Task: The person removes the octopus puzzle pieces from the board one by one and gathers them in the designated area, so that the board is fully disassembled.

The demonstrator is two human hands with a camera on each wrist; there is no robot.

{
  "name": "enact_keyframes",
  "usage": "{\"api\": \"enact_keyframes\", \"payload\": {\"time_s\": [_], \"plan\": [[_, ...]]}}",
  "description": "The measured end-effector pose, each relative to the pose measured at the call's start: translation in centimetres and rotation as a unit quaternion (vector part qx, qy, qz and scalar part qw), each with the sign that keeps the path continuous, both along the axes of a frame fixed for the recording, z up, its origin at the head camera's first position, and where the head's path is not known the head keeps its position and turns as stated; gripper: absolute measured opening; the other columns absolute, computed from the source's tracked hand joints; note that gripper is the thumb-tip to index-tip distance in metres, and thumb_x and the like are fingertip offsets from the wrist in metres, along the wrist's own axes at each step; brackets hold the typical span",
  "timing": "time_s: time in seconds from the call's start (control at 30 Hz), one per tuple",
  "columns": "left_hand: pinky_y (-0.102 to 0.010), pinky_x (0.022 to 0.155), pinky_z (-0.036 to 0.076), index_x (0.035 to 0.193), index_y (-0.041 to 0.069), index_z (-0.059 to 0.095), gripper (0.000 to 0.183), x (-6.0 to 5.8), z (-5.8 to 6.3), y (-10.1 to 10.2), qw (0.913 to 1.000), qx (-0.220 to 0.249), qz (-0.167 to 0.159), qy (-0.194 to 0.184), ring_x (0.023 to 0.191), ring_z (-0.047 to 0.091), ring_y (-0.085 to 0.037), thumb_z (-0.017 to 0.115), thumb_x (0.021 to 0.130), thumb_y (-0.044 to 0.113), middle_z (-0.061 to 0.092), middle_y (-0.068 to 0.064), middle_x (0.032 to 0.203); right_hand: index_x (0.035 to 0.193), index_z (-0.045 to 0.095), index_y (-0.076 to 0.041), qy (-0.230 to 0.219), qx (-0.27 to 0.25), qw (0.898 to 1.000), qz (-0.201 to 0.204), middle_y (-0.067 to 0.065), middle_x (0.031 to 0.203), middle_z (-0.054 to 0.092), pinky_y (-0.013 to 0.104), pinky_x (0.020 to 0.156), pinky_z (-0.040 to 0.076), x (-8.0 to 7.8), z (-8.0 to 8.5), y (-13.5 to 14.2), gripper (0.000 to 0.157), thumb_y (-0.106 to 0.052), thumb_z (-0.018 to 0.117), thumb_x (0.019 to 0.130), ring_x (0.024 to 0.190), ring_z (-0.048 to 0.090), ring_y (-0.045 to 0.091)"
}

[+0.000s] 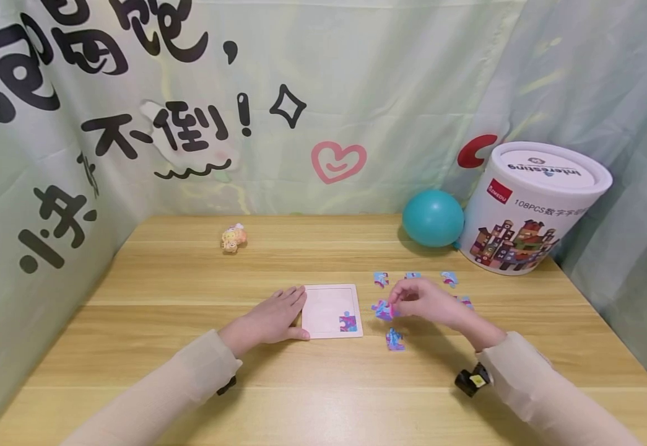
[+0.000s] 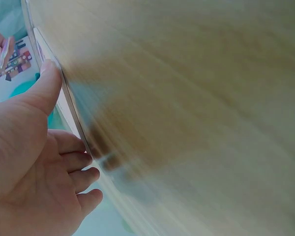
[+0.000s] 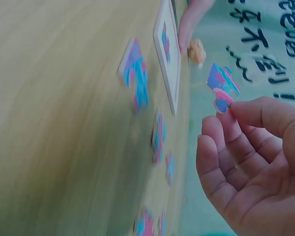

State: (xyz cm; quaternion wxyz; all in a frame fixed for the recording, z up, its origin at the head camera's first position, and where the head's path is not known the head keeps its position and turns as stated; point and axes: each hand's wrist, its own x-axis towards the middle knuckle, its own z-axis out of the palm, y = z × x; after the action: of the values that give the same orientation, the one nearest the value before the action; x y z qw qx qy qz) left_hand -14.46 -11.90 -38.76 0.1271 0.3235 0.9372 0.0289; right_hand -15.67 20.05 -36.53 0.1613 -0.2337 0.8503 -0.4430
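A square, pale jigsaw tray (image 1: 322,306) lies on the table with one blue-and-purple puzzle piece (image 1: 348,323) in its near right corner. My left hand (image 1: 275,317) rests at the tray's left side, fingers extended and thumb at the near corner. In the left wrist view, the thumb and fingertips of that hand (image 2: 34,147) meet the tray's edge. Just right of the tray, my right hand (image 1: 426,301) pinches a puzzle piece (image 1: 382,310) between thumb and fingers. The right wrist view shows this pink, blue and purple piece (image 3: 223,82) held up off the table.
Several loose puzzle pieces lie around my right hand, one nearer me (image 1: 395,339) and others behind, such as the far right piece (image 1: 449,279). At the back right stand a teal balloon (image 1: 433,218) and a large white bucket (image 1: 529,210). A small figurine (image 1: 233,238) sits back left.
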Motion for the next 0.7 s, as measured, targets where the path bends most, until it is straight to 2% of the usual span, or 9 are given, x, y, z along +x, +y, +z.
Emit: {"api": "enact_keyframes", "payload": {"time_s": [0.13,0.27,0.47,0.7], "plan": [[-0.043,0.109,0.015,0.141,-0.008,0.026,0.083,0.0,0.1,0.0,1.0,0.002,0.002,-0.005,0.136,0.017,-0.031,0.05,0.088,0.052,0.019,-0.02,0.148,0.088,0.061,-0.001,0.003,0.003,1.0,-0.005,0.006,0.08,0.06,0.028,0.064,0.05,0.4,0.1,2.1,0.006,-0.005,0.062,0.084,0.074,0.055,0.018],[-0.043,0.109,0.015,0.141,-0.008,0.026,0.083,0.0,0.1,0.0,1.0,0.002,0.002,-0.006,0.136,0.017,-0.031,0.05,0.088,0.051,0.019,-0.02,0.148,0.087,0.06,0.001,-0.002,0.006,1.0,0.009,0.005,0.074,0.058,0.028,0.059,0.049,0.7,-0.1,4.0,0.005,-0.003,0.06,0.084,0.066,0.054,0.014],[-0.044,0.108,0.016,0.141,-0.008,0.026,0.083,0.1,0.2,0.0,1.0,0.001,-0.001,-0.003,0.135,0.018,-0.032,0.05,0.088,0.052,0.02,-0.021,0.148,0.086,0.059,0.002,-0.04,0.003,0.999,0.033,0.004,0.069,0.055,0.024,0.054,0.045,1.3,-0.4,6.3,0.005,-0.002,0.059,0.086,0.06,0.05,0.01],[-0.044,0.108,0.016,0.14,-0.008,0.026,0.082,0.2,0.2,-0.1,1.0,0.0,-0.002,-0.005,0.135,0.018,-0.032,0.05,0.088,0.051,0.019,-0.021,0.148,0.087,0.059,0.004,-0.075,0.009,0.996,0.049,0.006,0.072,0.056,0.026,0.056,0.046,1.5,-0.8,8.3,0.008,-0.004,0.057,0.089,0.062,0.051,0.012]]}}
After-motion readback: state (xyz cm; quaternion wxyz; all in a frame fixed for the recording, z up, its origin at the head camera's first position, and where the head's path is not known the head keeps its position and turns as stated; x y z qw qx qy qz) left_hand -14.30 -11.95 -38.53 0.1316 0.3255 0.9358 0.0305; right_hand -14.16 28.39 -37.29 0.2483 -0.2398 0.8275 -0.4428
